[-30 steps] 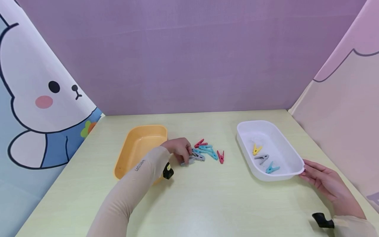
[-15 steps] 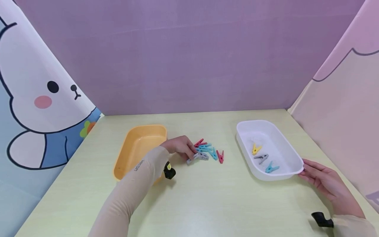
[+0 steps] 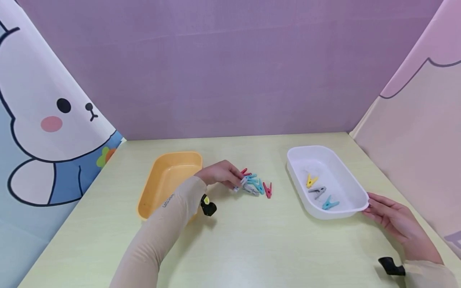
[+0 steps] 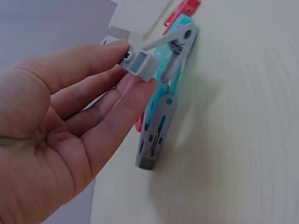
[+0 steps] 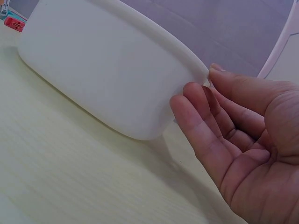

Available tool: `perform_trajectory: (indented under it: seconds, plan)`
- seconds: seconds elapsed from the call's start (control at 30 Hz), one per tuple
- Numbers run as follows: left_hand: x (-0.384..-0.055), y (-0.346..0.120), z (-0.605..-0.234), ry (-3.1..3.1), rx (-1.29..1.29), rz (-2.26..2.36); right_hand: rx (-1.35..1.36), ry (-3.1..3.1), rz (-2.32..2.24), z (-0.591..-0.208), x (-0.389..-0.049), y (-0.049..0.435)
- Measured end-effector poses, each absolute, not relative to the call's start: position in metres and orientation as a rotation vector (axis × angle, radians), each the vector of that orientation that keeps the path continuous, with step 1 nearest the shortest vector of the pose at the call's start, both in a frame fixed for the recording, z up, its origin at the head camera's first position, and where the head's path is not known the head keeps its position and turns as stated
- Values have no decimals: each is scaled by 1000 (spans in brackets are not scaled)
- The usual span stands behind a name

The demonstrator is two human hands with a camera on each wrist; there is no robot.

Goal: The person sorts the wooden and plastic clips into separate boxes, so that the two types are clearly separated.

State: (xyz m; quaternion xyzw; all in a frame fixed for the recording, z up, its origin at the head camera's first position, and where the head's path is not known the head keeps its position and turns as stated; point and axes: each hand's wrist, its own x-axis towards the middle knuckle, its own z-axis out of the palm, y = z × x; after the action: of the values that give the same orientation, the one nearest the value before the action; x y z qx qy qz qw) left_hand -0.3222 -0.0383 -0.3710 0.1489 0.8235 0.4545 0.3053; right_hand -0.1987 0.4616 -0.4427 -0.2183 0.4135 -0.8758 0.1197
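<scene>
My left hand (image 3: 220,173) pinches a light grey clothespin (image 4: 142,63) between thumb and fingers, just over a small pile at mid-table. In the left wrist view a grey clothespin (image 4: 156,133) lies below it beside teal clothespins (image 4: 163,53), with red ones partly hidden. At the pile's right lies a red clothespin (image 3: 267,190). My right hand (image 3: 397,220) holds the near right corner of a white tray (image 3: 340,182), thumb at the rim and fingers against the outer wall. Inside the tray are a yellow clothespin (image 3: 311,181), a grey clothespin (image 3: 317,192) and a teal clothespin (image 3: 330,203).
An orange tray (image 3: 173,160) stands left of the pile, partly covered by my left forearm. A purple backdrop (image 3: 237,80) rises behind the pale table (image 3: 259,248), and printed panels flank both sides.
My left hand has moved right and slightly away, bringing the grey clothespin from the pile's left side up over the other clothespins. The right hand and white tray stay in place.
</scene>
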Motion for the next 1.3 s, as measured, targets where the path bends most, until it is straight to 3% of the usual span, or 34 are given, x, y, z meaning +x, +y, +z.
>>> perform_trajectory:
  seconds: [1.3]
  plan:
    - [-318,32,-361,1974,362,1639,-640,1236,-2553,-442,-200,462]
